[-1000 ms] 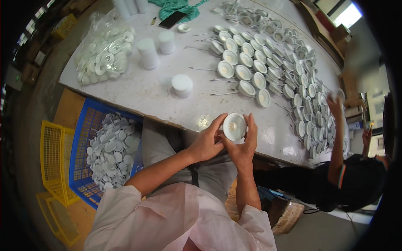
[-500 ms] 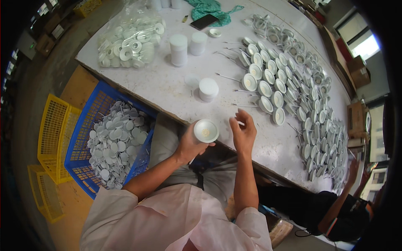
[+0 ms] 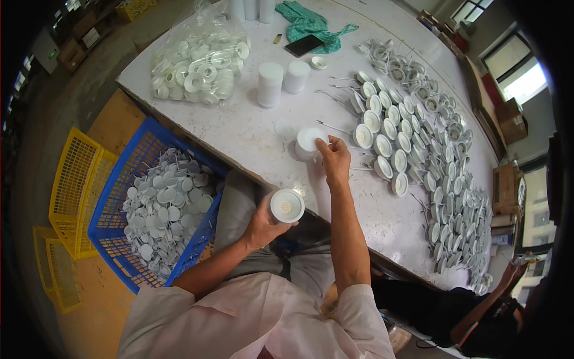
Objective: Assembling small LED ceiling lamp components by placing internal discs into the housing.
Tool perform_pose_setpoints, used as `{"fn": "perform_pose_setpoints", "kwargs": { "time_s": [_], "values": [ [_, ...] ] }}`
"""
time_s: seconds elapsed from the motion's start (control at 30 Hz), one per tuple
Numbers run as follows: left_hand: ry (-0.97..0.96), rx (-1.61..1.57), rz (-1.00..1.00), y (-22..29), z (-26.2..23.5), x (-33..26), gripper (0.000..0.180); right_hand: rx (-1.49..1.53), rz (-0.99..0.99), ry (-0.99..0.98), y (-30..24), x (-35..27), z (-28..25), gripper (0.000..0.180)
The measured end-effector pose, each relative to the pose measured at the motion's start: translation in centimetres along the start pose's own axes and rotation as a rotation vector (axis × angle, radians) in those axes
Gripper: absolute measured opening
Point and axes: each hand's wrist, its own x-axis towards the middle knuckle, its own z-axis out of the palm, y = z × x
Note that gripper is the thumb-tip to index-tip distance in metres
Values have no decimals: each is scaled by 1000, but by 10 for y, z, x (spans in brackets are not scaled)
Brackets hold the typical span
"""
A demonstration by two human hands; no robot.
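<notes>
Above my lap, near the table edge, my left hand [image 3: 262, 227] is closed around a round white downlight [image 3: 287, 206], its open face up and a ring of small yellowish dots at its centre. My right hand [image 3: 336, 160] reaches over the table. Its thumb and fingers pinch the right edge of the top white disc [image 3: 311, 138] on a short stack of discs [image 3: 307, 152]. Whether that disc has lifted off the stack I cannot tell. A thin clear disc [image 3: 286, 127] lies just left of the stack.
Many wired downlights [image 3: 399, 139] cover the table's right side. Two taller disc stacks [image 3: 270, 90], a bag of white rings [image 3: 200, 66], a phone [image 3: 304, 45] and a green cloth [image 3: 308, 24] are farther back. A blue basket [image 3: 107, 218] of finished-looking lights stands left. Another person [image 3: 478, 311] works at right.
My right hand has moved forward and left from beside the downlight to the short stack and gripped its top disc. My left hand still holds the downlight, slightly lower. The view has shifted a little.
</notes>
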Motion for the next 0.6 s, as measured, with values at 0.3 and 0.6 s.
{"fn": "perform_pose_setpoints", "kwargs": {
  "time_s": [0.3, 0.6],
  "values": [
    [-26, 21, -6, -2, 11, 3, 73, 485, 142, 42, 11, -6, -17, 18],
    [-17, 36, -40, -8, 16, 0, 72, 279, 9, 10, -8, -7, -5, 21]
  ]
}}
